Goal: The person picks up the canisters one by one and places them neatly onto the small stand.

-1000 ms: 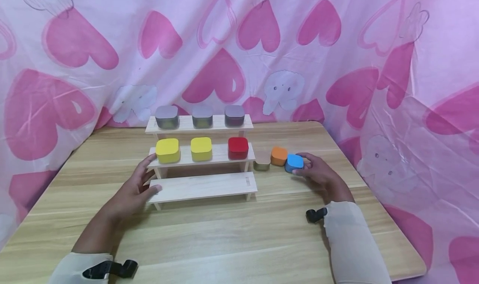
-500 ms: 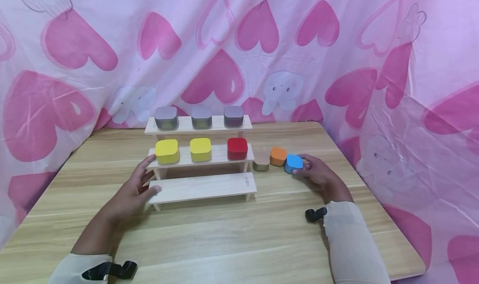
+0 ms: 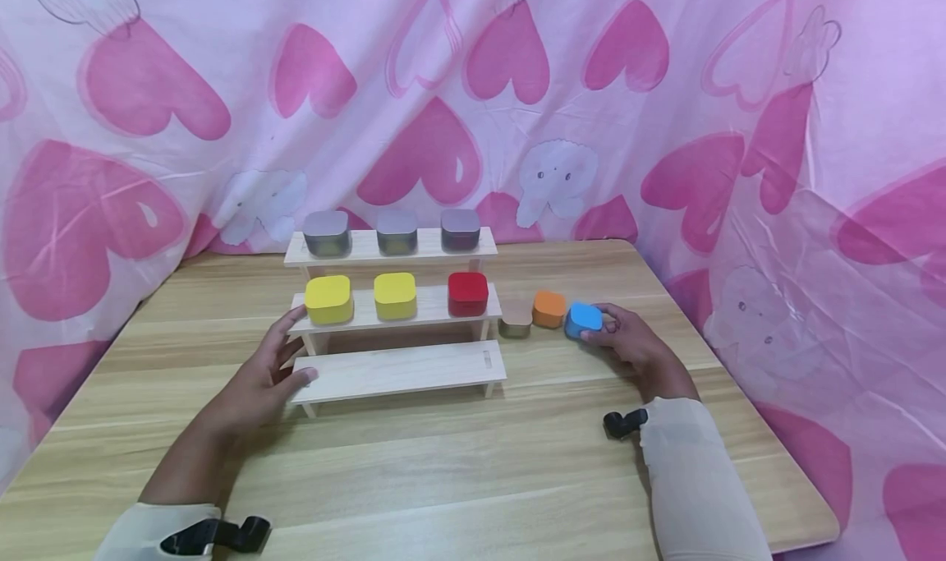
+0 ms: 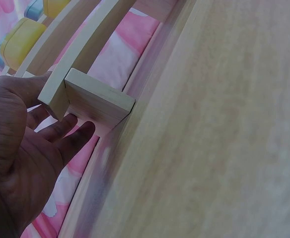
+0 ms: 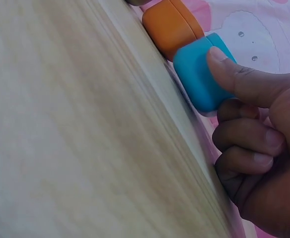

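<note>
A three-tier wooden display stand [image 3: 399, 370] stands on the table, its lowest board bare. My left hand [image 3: 259, 372] holds the stand's left end, with the thumb on the lowest board and a fingertip at the middle one. In the left wrist view, the other fingers curl beside the stand's leg [image 4: 98, 99]. To the right of the stand, my right hand [image 3: 631, 343] pinches a small blue rounded-square tin [image 3: 583, 320] between thumb and fingers. Beside it sit an orange tin [image 3: 549, 309] and a gold-brown tin [image 3: 515, 321]. Whether the blue tin touches the table is unclear.
Two yellow tins [image 3: 329, 300] and a red tin [image 3: 468, 294] sit on the middle board. Three grey tins [image 3: 397, 232] line the top board. A pink heart-patterned cloth [image 3: 421, 150] hangs behind the wood-grain table [image 3: 443, 479] and along its right side.
The blue tin in my right hand has shifted slightly right, away from the orange tin. My left hand and the stand have stayed in place.
</note>
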`<state>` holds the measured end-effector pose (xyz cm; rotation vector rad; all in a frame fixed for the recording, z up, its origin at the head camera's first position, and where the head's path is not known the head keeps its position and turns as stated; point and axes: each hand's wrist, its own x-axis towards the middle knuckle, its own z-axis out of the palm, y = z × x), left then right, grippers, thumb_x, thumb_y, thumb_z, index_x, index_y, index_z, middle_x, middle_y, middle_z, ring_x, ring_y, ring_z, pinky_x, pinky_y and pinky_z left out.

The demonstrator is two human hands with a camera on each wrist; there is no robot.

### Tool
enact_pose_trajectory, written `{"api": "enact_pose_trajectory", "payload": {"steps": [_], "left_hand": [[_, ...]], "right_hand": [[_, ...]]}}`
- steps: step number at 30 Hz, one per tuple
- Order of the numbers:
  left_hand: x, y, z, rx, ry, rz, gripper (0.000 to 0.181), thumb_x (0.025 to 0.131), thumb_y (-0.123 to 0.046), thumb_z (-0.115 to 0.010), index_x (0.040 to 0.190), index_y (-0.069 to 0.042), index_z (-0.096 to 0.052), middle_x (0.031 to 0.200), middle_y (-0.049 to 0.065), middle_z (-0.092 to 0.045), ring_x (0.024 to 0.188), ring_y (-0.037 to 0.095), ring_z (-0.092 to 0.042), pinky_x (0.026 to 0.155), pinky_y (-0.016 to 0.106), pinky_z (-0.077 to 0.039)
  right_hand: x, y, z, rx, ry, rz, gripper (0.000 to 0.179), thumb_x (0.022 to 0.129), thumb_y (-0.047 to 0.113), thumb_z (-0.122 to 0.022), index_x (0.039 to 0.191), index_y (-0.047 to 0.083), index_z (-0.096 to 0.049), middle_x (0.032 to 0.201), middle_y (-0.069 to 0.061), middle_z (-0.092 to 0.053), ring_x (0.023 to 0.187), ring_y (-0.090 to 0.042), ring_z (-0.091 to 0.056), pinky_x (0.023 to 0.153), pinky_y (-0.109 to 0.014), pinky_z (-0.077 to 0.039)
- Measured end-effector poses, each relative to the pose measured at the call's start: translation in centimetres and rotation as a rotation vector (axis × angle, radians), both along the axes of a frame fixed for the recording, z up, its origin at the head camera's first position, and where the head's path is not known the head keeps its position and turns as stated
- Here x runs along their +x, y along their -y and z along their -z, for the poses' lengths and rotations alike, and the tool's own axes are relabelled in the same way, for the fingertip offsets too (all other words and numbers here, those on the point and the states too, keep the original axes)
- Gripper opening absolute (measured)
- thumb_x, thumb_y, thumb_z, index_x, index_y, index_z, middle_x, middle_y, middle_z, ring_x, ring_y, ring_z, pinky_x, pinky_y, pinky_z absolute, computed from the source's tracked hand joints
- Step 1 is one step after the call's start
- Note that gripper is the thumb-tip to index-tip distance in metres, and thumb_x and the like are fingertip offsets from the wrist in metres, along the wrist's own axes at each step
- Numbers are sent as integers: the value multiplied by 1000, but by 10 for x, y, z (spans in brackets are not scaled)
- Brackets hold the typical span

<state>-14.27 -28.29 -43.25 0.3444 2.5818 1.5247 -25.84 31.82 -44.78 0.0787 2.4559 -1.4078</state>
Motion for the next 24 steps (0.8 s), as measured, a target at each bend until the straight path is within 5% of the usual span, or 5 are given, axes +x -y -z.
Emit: {"api": "enact_pose_trajectory", "payload": {"steps": [5, 11, 15, 19, 24], "left_hand": [[-1, 0, 1, -4, -17, 8, 102, 107, -16, -71, 173, -50, 0, 186, 13, -2, 165, 58, -23, 122, 73, -32], [-1, 0, 0, 1, -33, 15, 102, 107, -14, -70, 174, -47, 0, 186, 13, -2, 164, 59, -23, 121, 73, -33], [-1, -1, -1, 1, -29, 14, 102, 107, -14, -70, 174, -46, 0, 186, 12, -1, 164, 58, -23, 121, 72, -34], [0, -1, -1, -1, -28, 11, 103, 107, -15, -71, 174, -46, 1, 186, 12, -1, 164, 58, -24, 121, 72, -34], [0, -1, -1, -2, -39, 14, 102, 107, -15, -71, 175, -45, 0, 186, 13, -2, 163, 59, -25, 120, 72, -35]], "right_hand": [[0, 2, -2, -38, -2, 60, 76, 101, 35, -81, 165, 18, -45, 161, -17, -51, 132, -33, -50, 100, -37, -46], [0, 6, -5, -105, 10, 177, 82, 98, 41, -83, 167, 22, -42, 168, -12, -47, 153, -34, -41, 133, -60, -30], [1, 8, -10, -106, -40, 200, 79, 98, 48, -81, 164, 21, -46, 170, -10, -45, 156, -36, -39, 135, -64, -29], [3, 12, -16, -66, -134, 189, 80, 100, 55, -76, 164, 18, -47, 151, -12, -56, 130, -31, -55, 111, -46, -56], [7, 18, -27, -123, -212, 248, 83, 96, 56, -81, 163, 20, -48, 106, 6, -62, 91, -15, -52, 72, -22, -50]]}}
